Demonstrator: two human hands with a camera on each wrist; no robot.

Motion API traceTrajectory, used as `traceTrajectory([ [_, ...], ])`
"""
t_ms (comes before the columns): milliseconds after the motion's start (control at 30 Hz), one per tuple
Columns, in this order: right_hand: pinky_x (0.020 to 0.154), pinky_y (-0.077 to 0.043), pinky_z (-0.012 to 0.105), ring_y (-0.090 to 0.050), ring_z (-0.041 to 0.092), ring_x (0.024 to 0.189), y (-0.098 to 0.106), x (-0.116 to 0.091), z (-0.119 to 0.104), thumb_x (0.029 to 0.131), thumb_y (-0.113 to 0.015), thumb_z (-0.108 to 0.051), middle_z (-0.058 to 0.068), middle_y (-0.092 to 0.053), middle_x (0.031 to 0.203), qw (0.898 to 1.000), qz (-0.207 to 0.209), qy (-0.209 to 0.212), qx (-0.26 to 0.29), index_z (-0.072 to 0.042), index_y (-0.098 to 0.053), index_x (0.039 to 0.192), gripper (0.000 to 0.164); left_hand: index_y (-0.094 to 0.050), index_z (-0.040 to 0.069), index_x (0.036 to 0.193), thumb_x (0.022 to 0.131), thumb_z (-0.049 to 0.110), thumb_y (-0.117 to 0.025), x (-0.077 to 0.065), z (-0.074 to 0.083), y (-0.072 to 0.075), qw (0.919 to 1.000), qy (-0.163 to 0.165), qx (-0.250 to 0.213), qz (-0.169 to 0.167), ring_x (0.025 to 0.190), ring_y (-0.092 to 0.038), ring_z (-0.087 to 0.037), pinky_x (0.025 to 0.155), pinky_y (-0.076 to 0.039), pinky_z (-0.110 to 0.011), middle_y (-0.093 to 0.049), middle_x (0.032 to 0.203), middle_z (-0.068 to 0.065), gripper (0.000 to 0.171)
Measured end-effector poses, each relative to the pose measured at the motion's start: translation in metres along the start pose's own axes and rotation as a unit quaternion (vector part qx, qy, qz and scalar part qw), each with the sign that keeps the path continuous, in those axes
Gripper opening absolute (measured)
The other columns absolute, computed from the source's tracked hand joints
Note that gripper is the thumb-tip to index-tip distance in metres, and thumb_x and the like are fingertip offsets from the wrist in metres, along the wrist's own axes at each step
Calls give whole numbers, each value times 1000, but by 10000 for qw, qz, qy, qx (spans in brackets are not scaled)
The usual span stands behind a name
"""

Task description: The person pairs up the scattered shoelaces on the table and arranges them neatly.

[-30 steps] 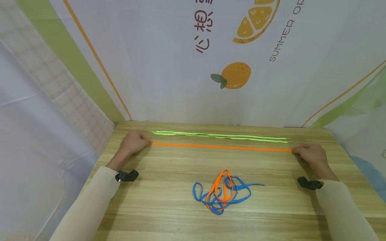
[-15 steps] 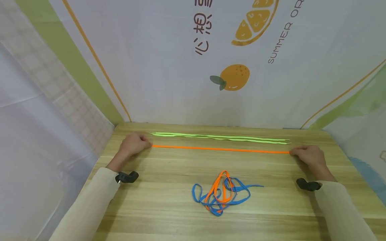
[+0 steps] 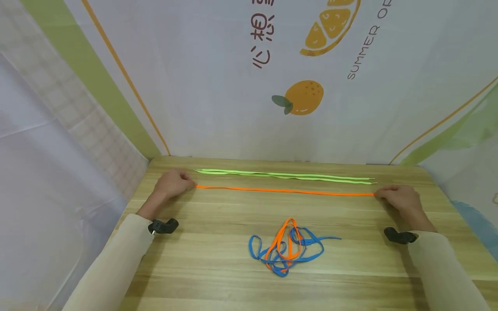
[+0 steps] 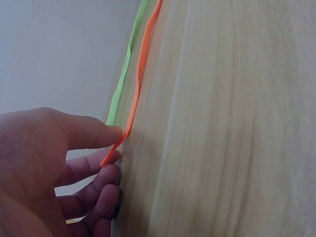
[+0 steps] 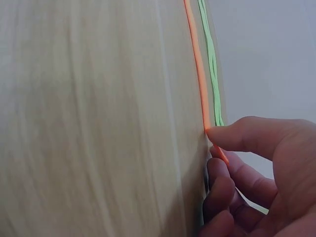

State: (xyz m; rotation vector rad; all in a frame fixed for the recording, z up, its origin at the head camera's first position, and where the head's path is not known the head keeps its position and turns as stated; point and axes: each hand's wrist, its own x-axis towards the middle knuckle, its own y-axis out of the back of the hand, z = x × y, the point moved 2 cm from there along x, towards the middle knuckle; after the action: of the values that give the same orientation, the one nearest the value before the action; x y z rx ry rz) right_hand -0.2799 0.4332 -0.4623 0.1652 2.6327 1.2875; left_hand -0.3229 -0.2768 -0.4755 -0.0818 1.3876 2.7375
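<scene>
An orange shoelace (image 3: 284, 191) stretches across the back of the table between both hands, slightly wavy. My left hand (image 3: 171, 183) pinches its left end; in the left wrist view a short orange tip (image 4: 109, 155) pokes out between thumb and forefinger. The right end is pinched by my right hand (image 3: 401, 199), and the right wrist view shows the orange end (image 5: 222, 154) passing under the thumb. Just behind it, a green shoelace (image 3: 284, 175) lies folded in two roughly parallel strands.
Toward the front middle of the wooden table (image 3: 202, 268) lies a loose tangle of a blue shoelace (image 3: 311, 258) and an orange shoelace (image 3: 281, 235). A white printed cloth (image 3: 218, 108) hangs along the table's back edge.
The orange shoelace between the hands has gone from taut and straight to slightly slack and wavy. My right hand has come in a little to the left. The other laces stay put.
</scene>
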Motion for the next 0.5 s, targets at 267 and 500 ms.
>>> traceTrajectory([
  [267, 74, -50, 29, -62, 38, 110, 9, -5, 9, 102, -74, -42, 31, -66, 136, 9999, 149, -67, -8, 6, -74, 132, 57, -79, 6, 106, 98, 36, -77, -27, 26, 20, 9998, -34, 216, -35, 95, -66, -31, 77, -48, -42, -76, 111, -14, 31],
  [500, 82, -48, 38, -60, 40, 114, 13, -11, 8, 103, -71, -48, 31, -65, 137, 9998, 163, -123, -30, 6, -70, 138, 64, -77, 4, 113, 100, 33, -76, -29, 21, 22, 9998, 60, 99, 134, 101, -67, -35, 81, -48, -45, -75, 116, -17, 32],
])
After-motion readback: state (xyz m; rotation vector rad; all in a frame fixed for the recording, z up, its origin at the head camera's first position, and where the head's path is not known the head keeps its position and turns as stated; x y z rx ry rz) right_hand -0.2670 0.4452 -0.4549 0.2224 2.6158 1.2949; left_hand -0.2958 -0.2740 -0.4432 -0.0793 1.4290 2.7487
